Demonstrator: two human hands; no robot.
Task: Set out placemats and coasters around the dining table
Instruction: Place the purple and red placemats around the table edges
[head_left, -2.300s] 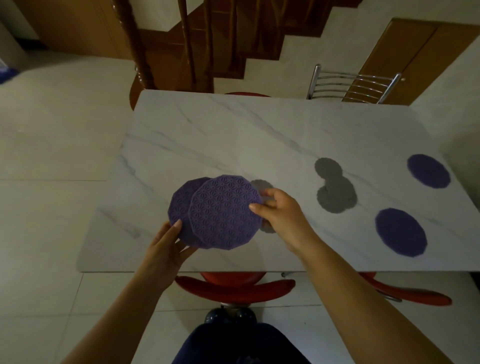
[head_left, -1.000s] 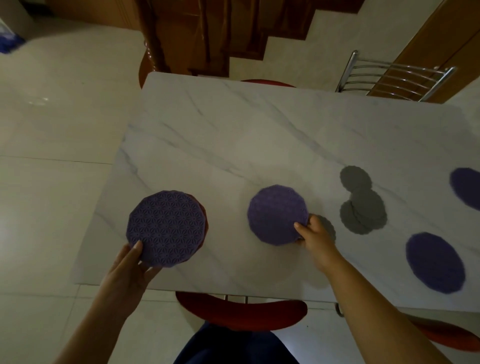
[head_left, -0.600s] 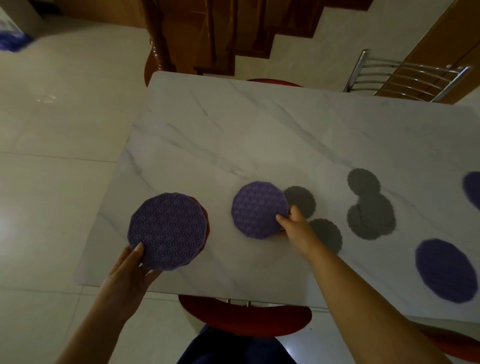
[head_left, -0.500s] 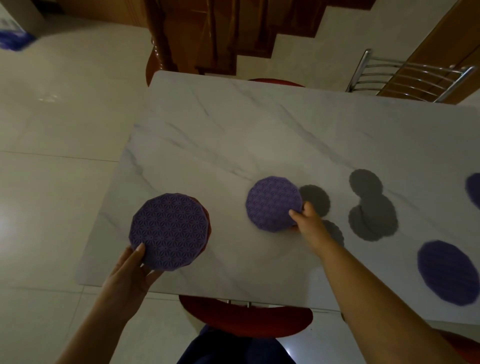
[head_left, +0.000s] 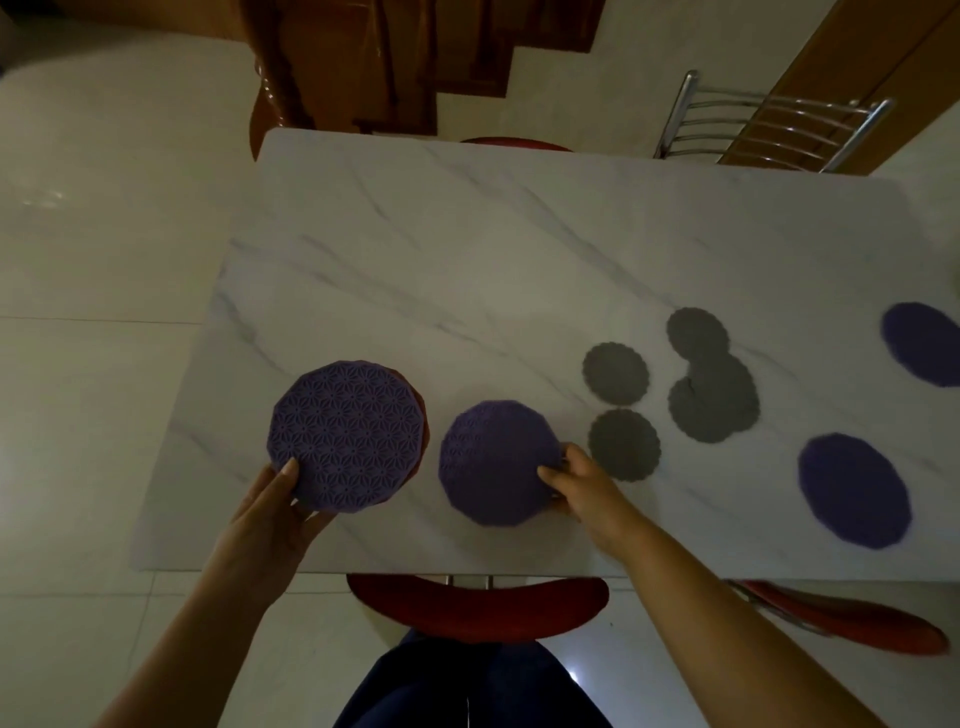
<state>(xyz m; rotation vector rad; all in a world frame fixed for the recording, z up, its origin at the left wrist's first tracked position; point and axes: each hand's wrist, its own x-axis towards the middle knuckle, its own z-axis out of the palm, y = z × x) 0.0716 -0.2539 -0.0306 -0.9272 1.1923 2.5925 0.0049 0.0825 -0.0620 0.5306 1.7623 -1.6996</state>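
My left hand (head_left: 275, 506) holds a round purple patterned placemat (head_left: 345, 434) by its near edge, above the left part of the white marble table (head_left: 415, 249); a red edge peeks out under it. My right hand (head_left: 574, 483) pinches the right edge of a second purple placemat (head_left: 496, 462), which lies on the table near the front edge. Two single grey coasters (head_left: 615, 373) (head_left: 623, 444) lie just right of that hand. Further right is a grey cluster of overlapping coasters (head_left: 711, 387).
Two more purple placemats lie at the right, one near the front edge (head_left: 854, 491) and one at the far right (head_left: 922, 351). Red chair seats (head_left: 475, 608) sit under the near edge. A metal chair back (head_left: 769, 130) stands beyond the table, with a wooden staircase (head_left: 415, 62) behind.
My right hand has drawn its placemat nearer to me, toward the front edge, uncovering both grey coasters. My left hand has kept its placemat in about the same place.
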